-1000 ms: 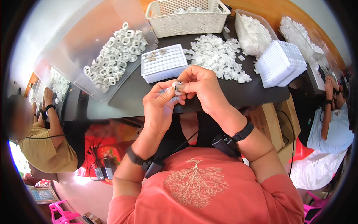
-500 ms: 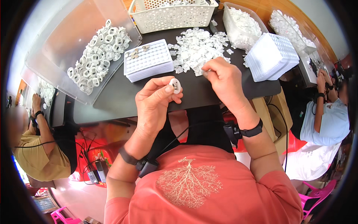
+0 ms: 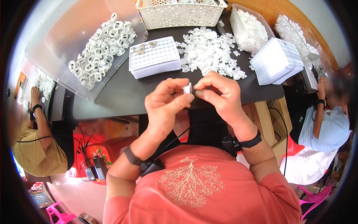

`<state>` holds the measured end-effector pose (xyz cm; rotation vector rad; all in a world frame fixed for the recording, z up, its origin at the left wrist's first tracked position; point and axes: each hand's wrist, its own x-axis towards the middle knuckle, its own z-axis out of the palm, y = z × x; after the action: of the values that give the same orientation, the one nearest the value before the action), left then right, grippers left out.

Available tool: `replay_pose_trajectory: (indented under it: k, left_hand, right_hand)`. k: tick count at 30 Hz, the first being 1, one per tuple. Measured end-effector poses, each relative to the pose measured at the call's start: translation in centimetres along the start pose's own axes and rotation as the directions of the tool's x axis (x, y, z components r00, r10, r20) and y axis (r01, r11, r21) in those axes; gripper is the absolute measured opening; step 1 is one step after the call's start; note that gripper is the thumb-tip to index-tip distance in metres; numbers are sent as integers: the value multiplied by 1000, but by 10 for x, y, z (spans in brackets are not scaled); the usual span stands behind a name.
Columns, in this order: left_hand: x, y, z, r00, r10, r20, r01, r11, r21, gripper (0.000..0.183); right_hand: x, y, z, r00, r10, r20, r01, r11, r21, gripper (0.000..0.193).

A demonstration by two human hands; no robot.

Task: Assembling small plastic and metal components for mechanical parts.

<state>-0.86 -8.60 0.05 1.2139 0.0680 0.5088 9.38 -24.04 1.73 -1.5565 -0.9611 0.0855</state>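
Between the thumb and fingers of my left hand (image 3: 163, 103) is a small white round plastic part (image 3: 187, 89), turned nearly edge-on. My right hand (image 3: 223, 96) meets it from the right, thumb and forefinger pinched at its edge. Whatever those fingertips hold is too small or hidden to make out. Beyond my hands lies a loose pile of small white plastic pieces (image 3: 209, 52). To its left, a stack of white dimpled trays (image 3: 156, 68) carries several small metallic discs (image 3: 141, 49) on top.
A tilted clear bin (image 3: 48, 56) at left holds white ring-shaped parts (image 3: 108, 41). A white perforated basket (image 3: 182, 16) stands at the back. On the right are a clear tub of white pieces (image 3: 251, 28) and another tray stack (image 3: 278, 61). People work on both sides.
My right hand has come from the pile back to the white part in my left hand. The part has turned from face-on to nearly edge-on.
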Motion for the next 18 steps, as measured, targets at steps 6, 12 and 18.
replay_pose_trajectory:
  k: [6, 12, 18]
  left_hand:
    - [9, 8, -10, 992, -117, -41, 111, 986, -123, 27]
    - [14, 5, -2, 991, -136, 2, 136, 987, -82, 27]
    - [14, 4, -3, 991, -133, 6, 133, 988, -82, 26]
  right_hand:
    - [2, 22, -64, 944, -92, -317, -80, 868, -490, 11]
    - [-1, 22, -53, 956, -286, -63, 95, 507, -857, 15]
    - [-5, 29, -52, 940, -339, 44, 189, 409, -893, 12]
